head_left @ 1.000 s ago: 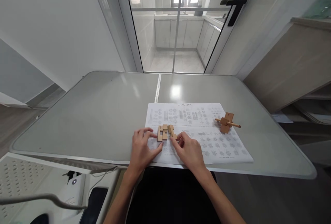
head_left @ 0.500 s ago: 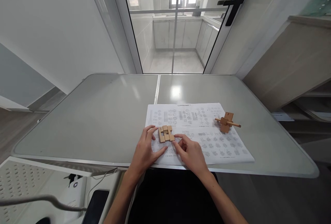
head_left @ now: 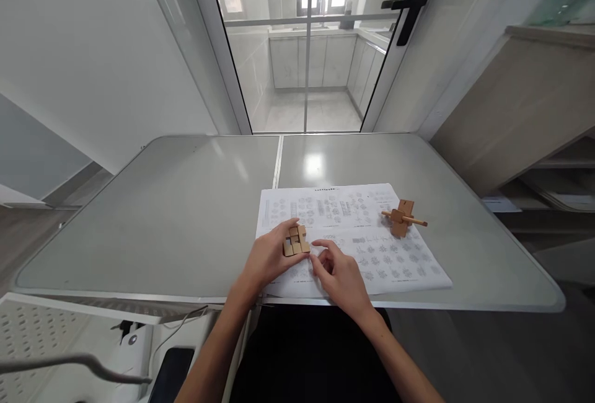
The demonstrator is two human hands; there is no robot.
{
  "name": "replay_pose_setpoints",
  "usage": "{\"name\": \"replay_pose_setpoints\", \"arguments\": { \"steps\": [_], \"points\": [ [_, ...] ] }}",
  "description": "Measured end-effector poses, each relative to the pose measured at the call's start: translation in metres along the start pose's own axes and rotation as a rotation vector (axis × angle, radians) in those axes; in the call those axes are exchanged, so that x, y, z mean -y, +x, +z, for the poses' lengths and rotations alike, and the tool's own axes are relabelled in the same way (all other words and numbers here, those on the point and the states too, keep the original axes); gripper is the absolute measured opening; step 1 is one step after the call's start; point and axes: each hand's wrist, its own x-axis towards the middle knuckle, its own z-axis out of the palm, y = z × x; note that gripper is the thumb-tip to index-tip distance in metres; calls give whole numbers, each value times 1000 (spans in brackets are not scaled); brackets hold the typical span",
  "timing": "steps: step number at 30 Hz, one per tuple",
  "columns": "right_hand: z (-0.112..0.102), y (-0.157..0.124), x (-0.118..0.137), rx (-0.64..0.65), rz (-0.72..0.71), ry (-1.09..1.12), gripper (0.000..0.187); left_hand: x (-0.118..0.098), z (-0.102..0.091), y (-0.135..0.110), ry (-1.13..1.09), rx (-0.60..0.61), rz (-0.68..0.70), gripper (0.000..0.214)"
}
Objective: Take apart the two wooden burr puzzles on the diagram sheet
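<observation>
A small wooden block puzzle (head_left: 296, 240) sits over a printed instruction sheet (head_left: 372, 254) near the front of the grey table (head_left: 186, 204). My left hand (head_left: 268, 258) grips the puzzle from its left side, fingers curled round the pieces. Just right of the puzzle, my right hand (head_left: 338, 274) rests on the sheet with its fingers loosely bent and nothing in them; its fingertips are close to the blocks. A second wooden puzzle (head_left: 401, 218), a cross of flat pieces with a dowel through it, lies on the sheet's right part.
A white perforated shelf with a cable and a dark device (head_left: 170, 369) stands below the table's front left corner. Glass doors (head_left: 307, 43) rise behind the table. A wooden shelf unit (head_left: 525, 111) stands at the right.
The spread wooden pieces have been pushed together into one compact cluster. My left hand closed round it and lifted it slightly. My right hand drew back a little from the blocks.
</observation>
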Motion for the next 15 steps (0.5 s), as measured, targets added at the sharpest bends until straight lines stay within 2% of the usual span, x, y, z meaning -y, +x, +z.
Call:
{"name": "replay_pose_setpoints", "arguments": {
  "steps": [3, 10, 15],
  "points": [
    [-1, 0, 2, 13, -2, 10, 27, 6, -1, 4, -15, -83, -41, 69],
    [-2, -1, 4, 19, -1, 15, 25, 29, -13, 34, 42, -400, -159, 66],
    [-2, 0, 5, 27, 9, 7, 25, 45, -20, 53, 94, -481, -227, 65]
  ]
}}
